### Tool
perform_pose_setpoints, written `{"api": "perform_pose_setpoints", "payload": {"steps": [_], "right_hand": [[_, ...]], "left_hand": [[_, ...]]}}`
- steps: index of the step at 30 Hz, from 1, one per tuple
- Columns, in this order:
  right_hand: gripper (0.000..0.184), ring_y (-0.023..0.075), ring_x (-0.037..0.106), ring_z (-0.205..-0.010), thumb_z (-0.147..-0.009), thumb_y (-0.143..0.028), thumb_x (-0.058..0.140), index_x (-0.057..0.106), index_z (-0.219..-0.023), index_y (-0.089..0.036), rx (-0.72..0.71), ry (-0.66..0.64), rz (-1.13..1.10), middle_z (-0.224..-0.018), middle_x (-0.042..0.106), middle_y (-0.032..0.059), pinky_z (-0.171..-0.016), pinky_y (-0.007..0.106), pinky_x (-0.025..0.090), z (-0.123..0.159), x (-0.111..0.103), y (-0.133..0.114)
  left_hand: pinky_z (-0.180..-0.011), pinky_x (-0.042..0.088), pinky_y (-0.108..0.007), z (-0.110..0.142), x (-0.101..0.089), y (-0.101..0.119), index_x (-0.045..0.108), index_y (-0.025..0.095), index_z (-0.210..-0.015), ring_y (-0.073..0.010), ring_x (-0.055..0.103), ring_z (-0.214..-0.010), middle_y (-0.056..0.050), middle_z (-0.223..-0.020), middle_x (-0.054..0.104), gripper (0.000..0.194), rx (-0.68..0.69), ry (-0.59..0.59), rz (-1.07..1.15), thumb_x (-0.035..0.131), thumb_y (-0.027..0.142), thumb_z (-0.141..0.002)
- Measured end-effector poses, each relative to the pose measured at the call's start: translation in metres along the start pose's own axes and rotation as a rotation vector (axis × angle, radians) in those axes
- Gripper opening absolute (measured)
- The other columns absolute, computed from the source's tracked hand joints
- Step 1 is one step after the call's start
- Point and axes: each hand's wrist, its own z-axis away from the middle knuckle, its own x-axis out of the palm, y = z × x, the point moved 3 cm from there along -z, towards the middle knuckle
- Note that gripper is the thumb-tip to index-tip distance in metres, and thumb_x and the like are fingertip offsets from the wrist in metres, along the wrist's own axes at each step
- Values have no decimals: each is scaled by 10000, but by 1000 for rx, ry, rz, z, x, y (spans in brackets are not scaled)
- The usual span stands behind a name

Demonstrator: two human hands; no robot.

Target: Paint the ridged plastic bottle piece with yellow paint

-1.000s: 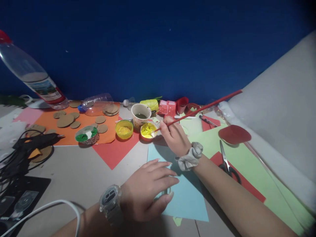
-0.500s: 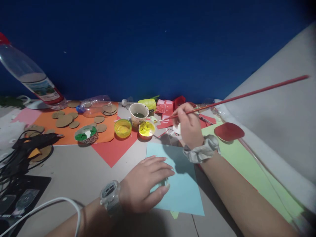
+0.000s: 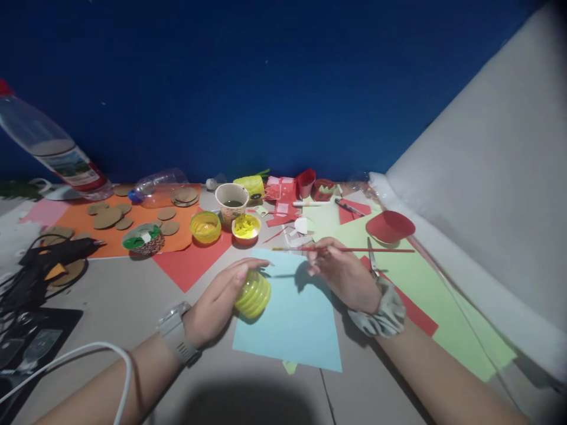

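My left hand [image 3: 217, 304] is closed around the side of a ribbed plastic bottle piece [image 3: 254, 298] coated in yellow, tilted over the light blue paper [image 3: 292, 336]. In my right hand [image 3: 345, 277] a thin red paintbrush [image 3: 381, 251] lies almost level, pinched between the fingers, its tip pointing left. The bristles are a short way above and right of the bottle piece, apart from it. Beyond my hands stand a small tub of yellow paint [image 3: 246, 230], a yellow-coated bowl [image 3: 206, 229] and a paper cup [image 3: 231, 200] with dark liquid.
Cardboard discs [image 3: 107, 217] and a clear bottle [image 3: 159, 188] lie on orange paper at left, near a green-paint container [image 3: 144, 239]. A glue gun [image 3: 57, 251] and cables are far left. Scissors [image 3: 372, 260] and a red oval piece [image 3: 390, 226] lie right, beside a white wall.
My right hand has come down from near the paint tub, and the brush has swung from slanting to nearly level. My left hand has turned the bottle piece, exposing its yellow side.
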Motion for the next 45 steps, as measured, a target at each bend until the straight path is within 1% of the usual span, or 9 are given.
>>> {"api": "perform_pose_setpoints", "payload": {"steps": [4, 8, 14, 20, 27, 32, 38, 41, 45], "right_hand": [[288, 144, 597, -602, -844, -489, 715, 627, -833, -216, 83, -127, -77, -721, 620, 0, -555, 306, 550, 6, 10, 8], [286, 125, 598, -562, -868, -464, 724, 648, -816, -193, 113, -189, -116, -668, 617, -12, -523, 268, 536, 14, 13, 6], [247, 109, 617, -597, -860, -404, 756, 601, -836, -213, 75, -176, -146, -798, 646, -21, -504, 242, 523, 22, 14, 0], [240, 126, 647, -596, -911, -397, 704, 577, -852, -203, 95, -214, -119, -688, 674, -20, -547, 258, 542, 23, 19, 4], [215, 103, 661, -621, -933, -382, 687, 595, -871, -198, 106, -210, -73, -723, 712, -17, -588, 228, 564, 22, 16, 7], [220, 96, 678, -645, -936, -401, 681, 627, -900, -190, 104, -209, -24, -737, 721, -9, -620, 214, 577, 24, 19, 6], [208, 83, 683, -656, -939, -397, 678, 645, -909, -194, 90, -212, 6, -742, 716, -15, -651, 200, 577, 27, 25, 2], [206, 82, 681, -664, -946, -398, 668, 648, -919, -194, 81, -214, 18, -748, 713, -11, -654, 198, 574, 30, 26, 1], [201, 102, 685, -686, -966, -386, 640, 636, -919, -191, 58, -226, 52, -770, 712, 9, -657, 222, 574, 34, 26, -1]], "left_hand": [[-1107, 394, -434, 1, 1, -1, 650, 198, -1288, -288, 564, -1246, -101, -1311, 654, 573, -22, 31, -25, 289, 574, -1050], [-1066, 424, -426, 2, 2, 1, 662, 192, -1269, -302, 572, -1240, -107, -1311, 662, 595, -10, 21, -38, 299, 602, -1037], [-1083, 429, -435, -1, 2, 1, 664, 200, -1280, -297, 572, -1254, -99, -1318, 663, 622, 64, -2, -71, 246, 596, -1045], [-1106, 421, -422, 1, 2, 1, 660, 214, -1287, -286, 581, -1262, -87, -1326, 668, 562, 128, -21, -81, 264, 541, -1060], [-1072, 444, -426, 1, 3, 0, 667, 202, -1275, -302, 591, -1236, -104, -1305, 671, 574, 135, -31, -70, 290, 569, -1047], [-1132, 376, -450, 1, 1, 1, 627, 196, -1353, -316, 548, -1295, -121, -1364, 641, 592, 144, -82, -128, 274, 562, -1049], [-1108, 388, -479, 2, -1, 8, 517, 191, -1461, -346, 557, -1288, -155, -1412, 605, 716, 364, -154, -194, 312, 688, -989], [-1110, 391, -457, 3, -2, 8, 487, 208, -1485, -349, 552, -1306, -149, -1448, 581, 746, 378, -174, -183, 335, 722, -966], [-1123, 387, -430, 2, -1, 8, 511, 213, -1468, -344, 541, -1328, -140, -1481, 560, 808, 366, -211, -141, 312, 783, -931]]}}
